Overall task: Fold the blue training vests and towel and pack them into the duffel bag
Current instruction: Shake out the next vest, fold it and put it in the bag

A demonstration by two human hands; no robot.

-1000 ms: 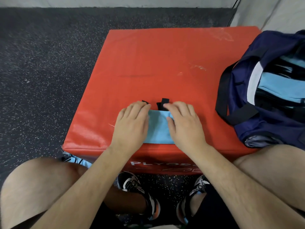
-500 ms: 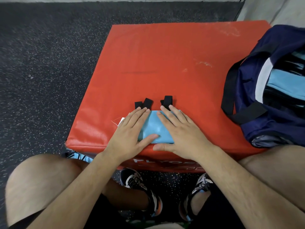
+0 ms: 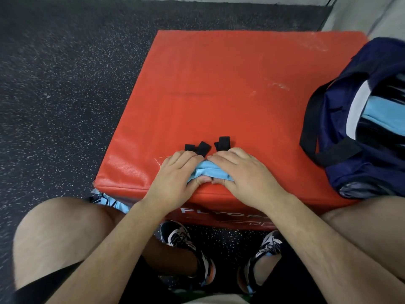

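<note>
On the near edge of the red box (image 3: 219, 84): one folded blue vest (image 3: 209, 171), three black strap ends (image 3: 223, 143) at its far side.
Hands: two; left hand (image 3: 175, 176) and right hand (image 3: 245, 172) both clasp the vest, fingers curled over its far edge, thumbs under the near edge.
Duffel bag (image 3: 350, 172): one, navy, open, on the box's right side, light-blue fabric (image 3: 381, 115) inside.
Room: black speckled floor (image 3: 54, 84), grey wall (image 3: 372, 14) far right.
Change: half a second ago both hands lay flat, fingers straight; now the vest is bunched between them.
</note>
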